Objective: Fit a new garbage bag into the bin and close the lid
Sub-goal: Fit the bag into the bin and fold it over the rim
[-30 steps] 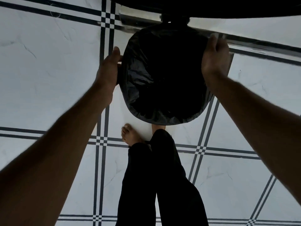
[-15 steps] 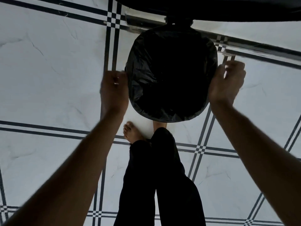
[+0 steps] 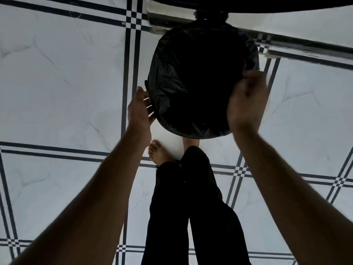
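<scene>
I look straight down into a round bin whose mouth is lined with a black garbage bag (image 3: 191, 83); the bag's edge is folded over the rim all round. The raised dark lid (image 3: 248, 3) shows along the top edge, above its hinge (image 3: 211, 15). My left hand (image 3: 139, 109) rests against the lower left of the rim, fingers apart and touching the bag's folded edge. My right hand (image 3: 246, 100) is blurred at the lower right of the rim, fingers curled over the bag's edge; its grip is unclear.
The bin stands on a white marble-look floor (image 3: 66, 83) with dark striped lines. My legs in black trousers (image 3: 191, 207) and bare feet (image 3: 158, 153) stand just in front of the bin. A metal floor rail (image 3: 305, 44) runs behind it.
Both hands have slid along the rim towards me, from the far sides to the near sides of the bin. The bag stays stretched over the rim.
</scene>
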`<control>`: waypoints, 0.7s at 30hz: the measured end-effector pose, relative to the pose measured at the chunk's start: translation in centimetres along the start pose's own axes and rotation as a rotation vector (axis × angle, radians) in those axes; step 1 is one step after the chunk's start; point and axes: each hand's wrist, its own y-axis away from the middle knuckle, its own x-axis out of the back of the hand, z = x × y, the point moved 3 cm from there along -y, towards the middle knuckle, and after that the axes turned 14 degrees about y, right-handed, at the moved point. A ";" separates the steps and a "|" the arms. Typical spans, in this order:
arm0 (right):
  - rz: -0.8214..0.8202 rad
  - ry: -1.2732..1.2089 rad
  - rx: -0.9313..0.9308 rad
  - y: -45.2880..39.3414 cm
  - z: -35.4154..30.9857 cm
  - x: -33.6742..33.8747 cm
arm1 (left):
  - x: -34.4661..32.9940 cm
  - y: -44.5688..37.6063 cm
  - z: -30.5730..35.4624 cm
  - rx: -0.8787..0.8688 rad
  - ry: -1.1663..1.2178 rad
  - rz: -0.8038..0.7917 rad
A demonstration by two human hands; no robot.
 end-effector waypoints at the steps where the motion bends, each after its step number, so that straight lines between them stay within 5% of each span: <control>1: -0.148 -0.041 0.043 0.8 -1.2 -1.3 | 0.0 -0.1 0.1 0.002 -0.018 -0.016; 4: -0.621 -0.105 0.015 3.5 -4.0 -5.9 | 0.2 -0.2 0.3 0.023 -0.071 -0.053; 6: -0.759 -0.209 -0.170 4.7 -5.0 -9.0 | 0.5 -0.5 0.4 0.036 -0.074 -0.056; 8: -0.788 -0.188 -0.331 5.5 -5.4 -11.3 | 0.9 -0.8 0.4 0.041 -0.071 -0.066; 12: -0.932 0.034 -0.082 5.9 -6.0 -13.5 | 1.5 -1.1 0.2 0.067 -0.082 -0.102; 17: -0.474 0.213 0.255 3.6 -4.9 -10.7 | 2.6 -0.4 -0.3 0.150 -0.034 -0.135; 21: -1.003 0.427 0.245 4.0 -2.9 -9.9 | 3.2 0.5 -0.5 0.206 -0.030 -0.153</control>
